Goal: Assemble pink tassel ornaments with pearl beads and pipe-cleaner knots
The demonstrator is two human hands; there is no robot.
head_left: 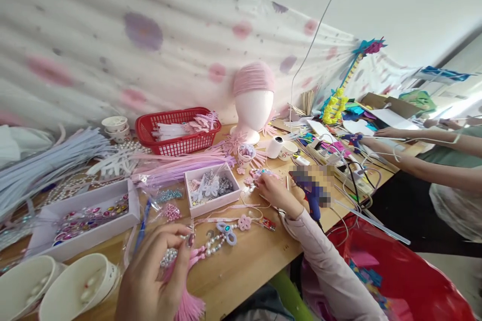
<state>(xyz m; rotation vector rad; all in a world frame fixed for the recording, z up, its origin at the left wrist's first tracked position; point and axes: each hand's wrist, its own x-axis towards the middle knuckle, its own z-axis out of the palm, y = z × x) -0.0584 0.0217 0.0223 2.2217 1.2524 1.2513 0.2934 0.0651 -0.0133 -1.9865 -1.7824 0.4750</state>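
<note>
My left hand point(154, 276) is low at the table's front, its fingers pinched on a strand of pearl beads point(211, 247) with a pink tassel point(188, 303) hanging from it. The strand carries a pale blue bow piece point(226, 230) and lies on the wooden table point(244, 266). My right hand point(271, 191), in a pink sleeve, reaches forward to small pink flower ornaments point(259, 175). Its fingers are curled together there, and what they grip is too small to make out. A blue glue gun point(314, 195) lies just to its right.
White trays of gems point(86, 218) and trinkets point(211, 188), a red basket point(176, 133), pipe cleaners point(48, 163), two paper cups point(75, 286) and a foam head point(253, 105) crowd the table. Another person's arms point(414, 163) work at the right, among cables. A red bag point(395, 271) sits below.
</note>
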